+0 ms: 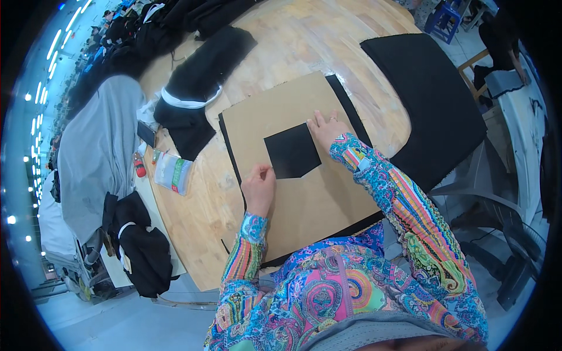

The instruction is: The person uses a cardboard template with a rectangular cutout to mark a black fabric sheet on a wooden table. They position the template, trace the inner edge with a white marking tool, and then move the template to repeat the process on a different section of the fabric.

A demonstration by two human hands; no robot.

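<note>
the left hand point(258, 186) pinches something small, seemingly chalk, tracing the cutout point(292, 154) in the cardboard template point(304, 199), while the right hand point(325, 128) presses flat, fingers spread, needing steadiness.

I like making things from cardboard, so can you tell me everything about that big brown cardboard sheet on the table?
The brown cardboard sheet is a flat, plain piece lying on black fabric, whose edges peek out around it, on the wooden table. In its middle is a five-sided black shape, a cut-out or a patch; I cannot tell which. The right hand presses flat on it beside that shape, and the left hand rests at the shape's left edge, fingers pinched.
</note>
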